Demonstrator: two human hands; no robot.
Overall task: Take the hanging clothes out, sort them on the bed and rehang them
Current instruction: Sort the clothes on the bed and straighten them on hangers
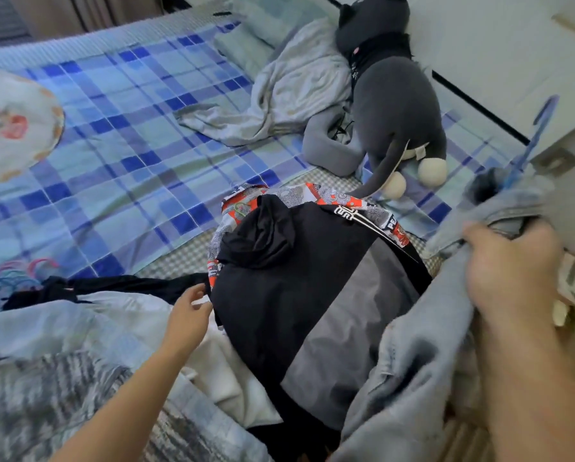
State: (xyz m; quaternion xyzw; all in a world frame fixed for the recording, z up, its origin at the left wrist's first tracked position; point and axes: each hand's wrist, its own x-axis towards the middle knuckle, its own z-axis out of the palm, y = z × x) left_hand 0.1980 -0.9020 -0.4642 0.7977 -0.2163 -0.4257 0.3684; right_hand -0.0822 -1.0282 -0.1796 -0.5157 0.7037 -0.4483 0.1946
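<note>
Right hand (pixel 513 275) is clamped on a light blue denim garment (pixel 423 361), its grip bunching the cloth up near the collar, where a blue hanger (pixel 529 141) pokes out above. The denim drapes down the right edge of the bed (pixel 119 128). Left hand (pixel 189 311) reaches toward the pile in the middle, fingers loosely apart and holding nothing, tips just beside the edge of a black and grey jacket (pixel 313 295) that lies on top of a patterned orange and white shirt (pixel 299 195). White cloth (pixel 232 368) lies under the wrist. A bundle of coloured hangers (pixel 16 278) sits at the far left, and a grey plush cat (pixel 389 105) sprawls by the wall.
</note>
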